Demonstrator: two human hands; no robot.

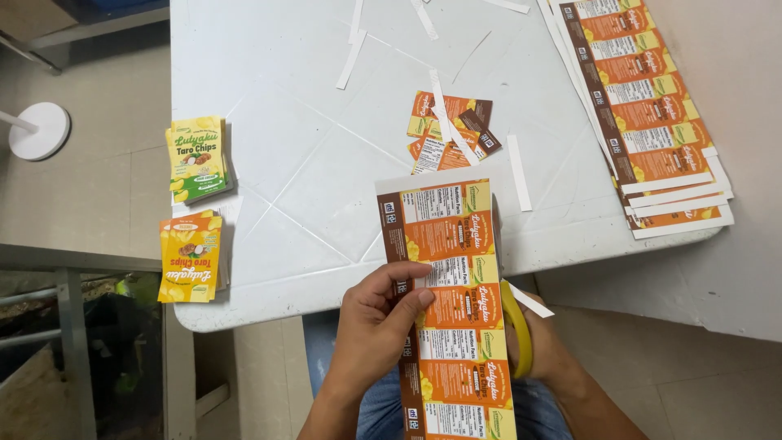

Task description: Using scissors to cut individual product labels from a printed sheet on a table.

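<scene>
My left hand (376,326) pinches the left edge of a long printed label sheet (453,301), orange, brown and yellow, held upright over my lap. My right hand (547,350) is mostly hidden behind the sheet's right edge and grips yellow-handled scissors (516,324). The blades run up along the sheet's right side. A thin white offcut strip (531,301) sticks out by the scissors.
The white folding table (309,163) carries cut orange labels (452,130), scattered white paper strips (518,171), and a stack of uncut label sheets (643,106) at the right. Two piles of yellow labels (195,159) (189,257) lie near the left edge. A white round stand base (37,130) is on the floor.
</scene>
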